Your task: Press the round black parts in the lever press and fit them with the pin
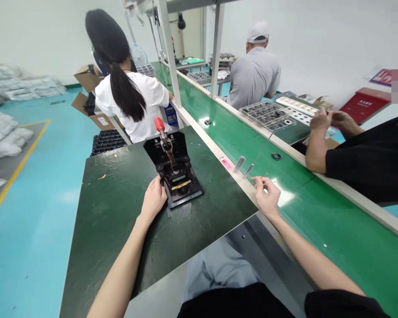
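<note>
Left grip (153, 199) cups the near edge of a black hand press (182, 190) (clamping or just resting, hard to call from here), and that press sits on the dark green counter (119, 229). Right grip (268, 197) hovers released over the belt, fingertips curled, nothing between them. Just ahead, a pink strip (224, 162) and a small stack of metal pieces (239, 164) lie on the green conveyor belt (334, 221). Press lever (166, 143) stands raised, red knob up, a yellow strip (181, 184) on the base, so no pressing looks under way. Farther on, a co-worker's hands (328, 120) are up beside a tray of black parts (263, 112).
</note>
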Action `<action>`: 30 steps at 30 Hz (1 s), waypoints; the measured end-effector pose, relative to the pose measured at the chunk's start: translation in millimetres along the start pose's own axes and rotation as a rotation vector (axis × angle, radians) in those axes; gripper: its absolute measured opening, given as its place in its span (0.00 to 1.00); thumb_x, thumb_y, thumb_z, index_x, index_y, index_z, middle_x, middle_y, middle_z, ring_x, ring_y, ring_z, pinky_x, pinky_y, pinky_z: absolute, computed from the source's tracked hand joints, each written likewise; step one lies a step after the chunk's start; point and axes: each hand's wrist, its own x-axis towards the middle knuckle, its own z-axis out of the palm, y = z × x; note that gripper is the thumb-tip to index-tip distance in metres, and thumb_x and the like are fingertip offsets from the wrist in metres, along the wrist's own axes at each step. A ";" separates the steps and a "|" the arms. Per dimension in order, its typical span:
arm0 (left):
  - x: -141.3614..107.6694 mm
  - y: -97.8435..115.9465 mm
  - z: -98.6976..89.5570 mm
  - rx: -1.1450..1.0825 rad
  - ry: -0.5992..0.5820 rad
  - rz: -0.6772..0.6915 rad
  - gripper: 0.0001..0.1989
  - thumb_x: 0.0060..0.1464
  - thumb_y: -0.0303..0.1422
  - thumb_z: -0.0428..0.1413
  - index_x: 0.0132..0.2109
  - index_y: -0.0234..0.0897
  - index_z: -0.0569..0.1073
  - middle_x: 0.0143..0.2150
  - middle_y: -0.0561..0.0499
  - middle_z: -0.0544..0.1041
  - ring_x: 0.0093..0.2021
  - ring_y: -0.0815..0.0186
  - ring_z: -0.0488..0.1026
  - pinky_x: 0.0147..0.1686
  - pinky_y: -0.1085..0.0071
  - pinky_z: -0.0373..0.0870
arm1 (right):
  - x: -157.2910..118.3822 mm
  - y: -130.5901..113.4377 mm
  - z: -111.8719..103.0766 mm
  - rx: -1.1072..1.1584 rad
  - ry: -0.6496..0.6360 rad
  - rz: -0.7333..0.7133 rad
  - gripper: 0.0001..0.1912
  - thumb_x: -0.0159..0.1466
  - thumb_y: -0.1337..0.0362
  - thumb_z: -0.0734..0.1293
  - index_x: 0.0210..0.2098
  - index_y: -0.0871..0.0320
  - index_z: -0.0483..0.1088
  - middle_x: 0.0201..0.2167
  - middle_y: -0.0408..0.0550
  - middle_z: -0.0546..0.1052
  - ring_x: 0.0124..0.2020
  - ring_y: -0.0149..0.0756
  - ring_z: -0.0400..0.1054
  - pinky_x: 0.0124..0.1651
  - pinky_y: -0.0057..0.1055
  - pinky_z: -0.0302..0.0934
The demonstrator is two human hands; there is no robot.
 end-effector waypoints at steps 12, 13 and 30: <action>1.3 4.1 -3.0 -0.015 -0.031 -0.028 0.20 0.61 0.26 0.43 0.57 0.31 0.68 0.55 0.33 0.78 0.63 0.50 0.73 0.60 0.52 0.74 | 1.5 4.6 6.7 -0.084 -0.100 -0.052 0.20 0.71 0.53 0.64 0.27 0.56 0.74 0.22 0.44 0.72 0.23 0.33 0.61 0.29 0.31 0.56; 1.2 4.2 -2.9 -0.015 -0.033 -0.028 0.20 0.61 0.26 0.43 0.57 0.31 0.68 0.55 0.33 0.78 0.63 0.50 0.73 0.60 0.51 0.74 | 1.7 4.1 5.5 -0.086 -0.086 -0.065 0.20 0.72 0.54 0.63 0.28 0.56 0.75 0.22 0.44 0.72 0.24 0.33 0.62 0.29 0.32 0.56; -3.1 12.9 -1.8 -0.040 -0.038 -0.042 0.23 0.61 0.23 0.44 0.62 0.34 0.66 0.60 0.37 0.76 0.66 0.54 0.71 0.65 0.51 0.71 | -0.8 4.8 -1.6 -0.150 -0.053 -0.153 0.19 0.74 0.57 0.62 0.32 0.57 0.78 0.24 0.47 0.77 0.24 0.34 0.62 0.29 0.33 0.55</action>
